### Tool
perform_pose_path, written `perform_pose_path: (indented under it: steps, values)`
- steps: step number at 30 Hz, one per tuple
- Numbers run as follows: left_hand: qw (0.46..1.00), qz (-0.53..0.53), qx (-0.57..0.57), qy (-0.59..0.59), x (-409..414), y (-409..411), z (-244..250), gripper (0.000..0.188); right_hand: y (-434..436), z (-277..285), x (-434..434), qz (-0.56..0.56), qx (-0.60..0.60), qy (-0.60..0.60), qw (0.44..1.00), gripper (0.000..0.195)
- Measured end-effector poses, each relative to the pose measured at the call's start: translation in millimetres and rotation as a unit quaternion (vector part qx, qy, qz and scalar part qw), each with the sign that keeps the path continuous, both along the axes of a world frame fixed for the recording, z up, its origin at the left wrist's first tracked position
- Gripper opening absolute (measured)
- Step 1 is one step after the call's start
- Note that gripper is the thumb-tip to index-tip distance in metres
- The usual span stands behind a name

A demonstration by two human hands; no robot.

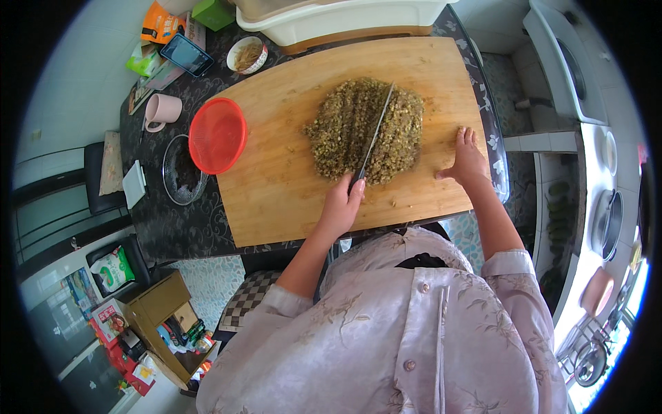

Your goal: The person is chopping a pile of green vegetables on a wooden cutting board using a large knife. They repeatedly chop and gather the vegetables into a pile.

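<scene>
A flattened mass of chopped, greenish-brown food [341,129] lies on a large wooden board [274,202]. My left hand [342,203] grips the black handle of a knife [379,123], whose long, thin blade reaches across the food towards its far edge. To the right of the food, my right hand [467,159] rests on the board with its fingers spread and nothing in it. Small crumbs of the food are scattered on the board around the mass.
A red plastic basket [218,135] overlaps the board's left edge, beside a wire strainer [181,171] with dark contents. A pink mug [163,109], a phone [187,55] and a patterned bowl [247,55] stand farther back. A white plastic bin [341,20] is behind the board.
</scene>
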State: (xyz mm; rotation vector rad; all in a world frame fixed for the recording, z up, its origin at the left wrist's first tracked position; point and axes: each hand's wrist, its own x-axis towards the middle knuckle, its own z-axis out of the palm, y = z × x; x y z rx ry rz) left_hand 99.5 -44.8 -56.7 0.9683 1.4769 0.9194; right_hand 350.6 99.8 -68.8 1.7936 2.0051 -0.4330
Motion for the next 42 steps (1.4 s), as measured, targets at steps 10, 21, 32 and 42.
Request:
perform_pose_path:
  steps: [10,21,32,42]
  values:
    - [0.990,0.101,-0.046,-0.085,-18.6,-9.6,28.4,0.025,1.2,5.3,-2.9,-0.005,-0.002,-0.001,1.000,0.133]
    - [0.973,0.221,-0.052,-0.051,-70.1,-44.6,17.8,0.025,-1.0,5.4,-3.8,-0.008,-0.018,-0.008,1.000,0.134]
    - [0.992,0.057,0.051,0.101,-8.5,-7.8,45.4,0.028,0.1,9.6,-4.5,0.001,-0.011,-0.005,1.000,0.132]
    - [0.993,0.074,-0.016,-0.086,-6.6,-8.8,35.8,0.028,-1.6,12.0,-7.4,-0.010,-0.022,0.007,1.000,0.132]
